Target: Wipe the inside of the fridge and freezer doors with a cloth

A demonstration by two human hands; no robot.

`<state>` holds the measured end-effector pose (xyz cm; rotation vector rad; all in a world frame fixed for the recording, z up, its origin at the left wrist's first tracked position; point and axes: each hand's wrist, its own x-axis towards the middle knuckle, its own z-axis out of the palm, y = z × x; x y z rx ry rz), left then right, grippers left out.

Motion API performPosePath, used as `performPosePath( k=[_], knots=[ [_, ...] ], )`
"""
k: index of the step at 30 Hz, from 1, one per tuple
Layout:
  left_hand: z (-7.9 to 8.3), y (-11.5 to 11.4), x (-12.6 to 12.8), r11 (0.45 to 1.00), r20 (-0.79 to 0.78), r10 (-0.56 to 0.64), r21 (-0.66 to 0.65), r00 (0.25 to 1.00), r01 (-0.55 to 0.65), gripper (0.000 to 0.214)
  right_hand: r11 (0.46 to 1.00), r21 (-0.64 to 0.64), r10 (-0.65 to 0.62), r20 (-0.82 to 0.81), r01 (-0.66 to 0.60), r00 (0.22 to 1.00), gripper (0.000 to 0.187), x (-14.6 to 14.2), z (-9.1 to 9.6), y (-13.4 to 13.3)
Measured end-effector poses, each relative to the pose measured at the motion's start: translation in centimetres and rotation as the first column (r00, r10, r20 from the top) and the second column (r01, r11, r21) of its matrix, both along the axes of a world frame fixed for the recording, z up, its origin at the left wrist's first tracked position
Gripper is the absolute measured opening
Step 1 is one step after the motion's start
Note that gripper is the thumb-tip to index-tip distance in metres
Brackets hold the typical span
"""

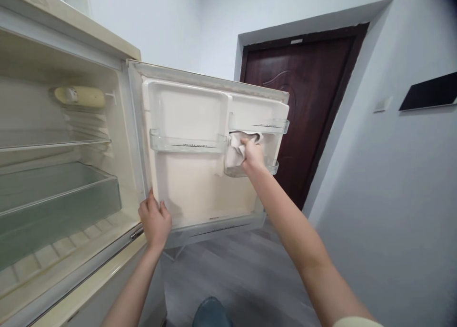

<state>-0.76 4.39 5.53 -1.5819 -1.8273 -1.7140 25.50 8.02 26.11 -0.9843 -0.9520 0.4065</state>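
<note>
A white cloth (235, 152), crumpled with a dark patch near its top, is gripped in my right hand (254, 154). The hand presses it at the small clear shelf (236, 172) on the inner side of the open refrigerator door (194, 184); the fingertips are partly hidden by the cloth. Low on the hinge side, my left hand (155, 220) rests against the door's inner edge, with index finger and thumb stretched up and apart and nothing held. Other clear door racks (189, 144) hold no items.
On the left, the refrigerator interior (128, 174) shows a glass shelf (57, 143) and a clear drawer (64, 198). Behind the refrigerator door stands a dark red room door (300, 84). A wall switch (382, 104) is at right. Grey flooring (243, 270) lies below.
</note>
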Motion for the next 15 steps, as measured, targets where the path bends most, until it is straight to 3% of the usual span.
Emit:
performPosePath(
  k=[3, 5, 8, 12, 15],
  knots=[
    [0.0, 0.0, -0.1, 1.0, 0.002, -0.012, -0.004, 1.0, 0.012, 0.061, 0.993, 0.007, -0.113, -0.208, 0.117, 0.972, 0.013, 2.8, -0.5, -1.3],
    [0.0, -0.1, -0.1, 1.0, 0.005, -0.013, -0.013, 1.0, 0.013, 0.061, 0.98, 0.035, -0.188, -0.188, 0.198, 0.964, 0.019, 4.2, -0.5, -1.7],
    [0.2, -0.2, 0.0, 1.0, 0.021, -0.008, -0.018, 1.0, 0.008, 0.062, 0.98, -0.007, -0.197, -0.034, 0.197, 0.98, 0.019, 4.6, -0.3, -1.5],
    [0.2, -0.2, 0.1, 1.0, 0.022, -0.011, -0.006, 1.0, 0.011, 0.062, 0.994, -0.01, -0.105, 0.21, 0.11, 0.972, 0.018, 1.8, -0.1, -1.0],
    [0.2, -0.2, 0.1, 1.0, 0.015, -0.012, -0.002, 1.0, 0.012, 0.062, 1.0, -0.005, -0.025, 0.396, 0.029, 0.918, 0.016, -0.1, 0.3, -0.8]
  ],
)
